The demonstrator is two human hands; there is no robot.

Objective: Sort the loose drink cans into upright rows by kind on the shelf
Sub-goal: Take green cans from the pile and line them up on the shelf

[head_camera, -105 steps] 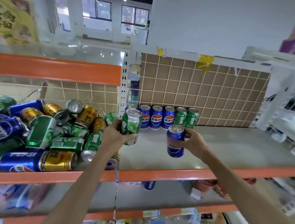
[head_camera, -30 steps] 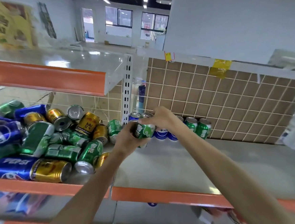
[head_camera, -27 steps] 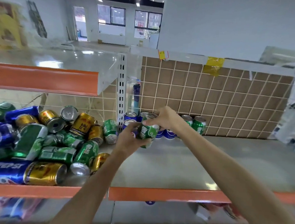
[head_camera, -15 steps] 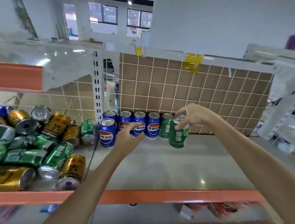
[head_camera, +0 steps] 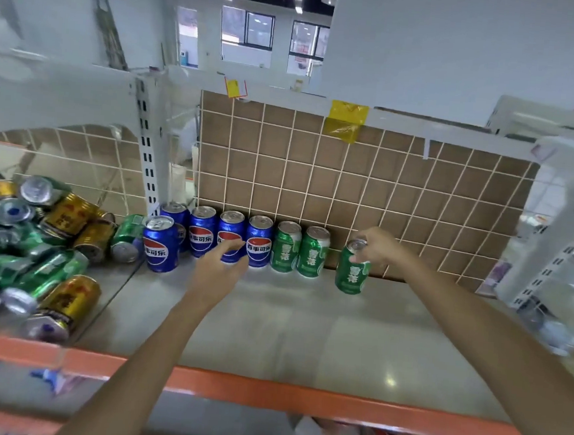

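My right hand (head_camera: 377,245) grips the top of an upright green can (head_camera: 352,269), held just right of two green cans (head_camera: 299,250) standing against the tiled back panel. Left of those stands a row of blue Pepsi cans (head_camera: 202,234), with one more blue can (head_camera: 160,244) in front at the left end. My left hand (head_camera: 218,269) hovers empty with fingers apart in front of the blue row. A loose pile of green, gold and blue cans (head_camera: 35,252) lies on its side at the far left of the grey shelf (head_camera: 287,330).
A white slotted upright post (head_camera: 148,151) splits the pile's bay from the sorted bay. The shelf has an orange front lip (head_camera: 264,395). A white rack (head_camera: 559,232) stands at the right end. Lower shelves hold blurred goods.
My right hand has carried the green can rightwards, past the two standing green cans. My left hand has stayed empty in front of the blue row. The camera has swung right.
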